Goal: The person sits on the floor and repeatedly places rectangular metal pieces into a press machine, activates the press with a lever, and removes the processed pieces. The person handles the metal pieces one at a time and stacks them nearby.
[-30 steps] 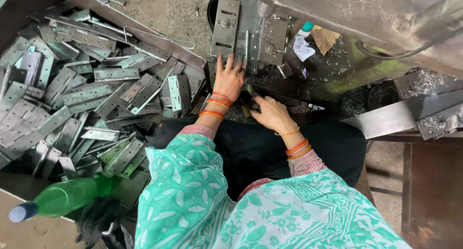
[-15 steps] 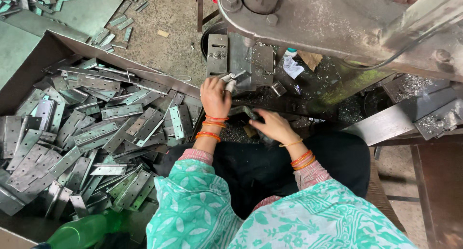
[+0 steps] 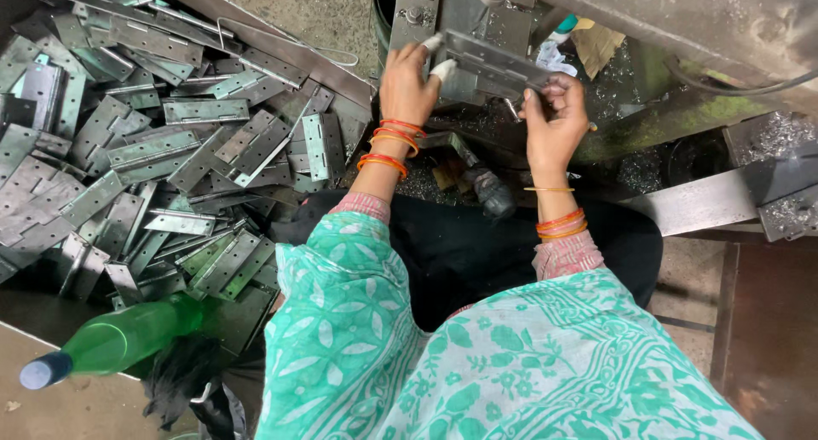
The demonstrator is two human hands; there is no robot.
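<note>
You hold a metal hinge plate (image 3: 494, 63) between both hands, up against the grey machine (image 3: 477, 14): your left hand (image 3: 407, 84) pinches its upper-left end, your right hand (image 3: 555, 120) clamps its lower-right end. Its long axis slants left to right (slightly downward). Loose hinges (image 3: 170, 150) pile at your left.

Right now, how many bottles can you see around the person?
1. A green plastic bottle with a blue cap lies on its side at lower left, beside the pile of metal hinges, away from both hands. Others may be hidden behind the person's clothing or the machine.
</note>
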